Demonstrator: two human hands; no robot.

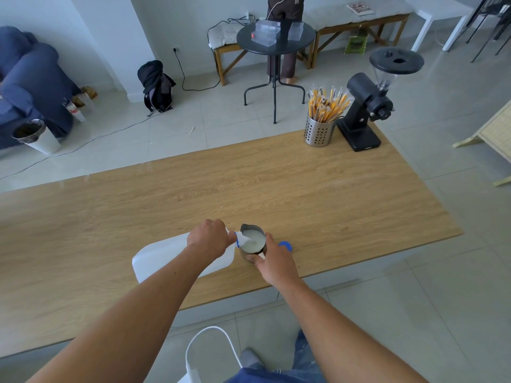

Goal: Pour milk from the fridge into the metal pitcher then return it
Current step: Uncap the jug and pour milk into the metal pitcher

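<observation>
A white plastic milk jug (163, 258) is tipped on its side over the wooden table (249, 189), its blue-ringed mouth at the rim of the metal pitcher (250, 246). Milk streams into the pitcher, which holds white milk almost up to its rim. My left hand (210, 239) grips the jug near its neck. My right hand (272, 258) holds the pitcher by its handle and side. The jug's blue cap (286, 246) lies on the table just right of the pitcher, partly hidden behind my right hand.
At the table's far right stand a perforated metal cup of wrapped straws (320, 128) and a black coffee grinder (367, 106). A white chair back (210, 352) is under the near table edge. Beyond are a round black side table (275, 40) and a person's legs.
</observation>
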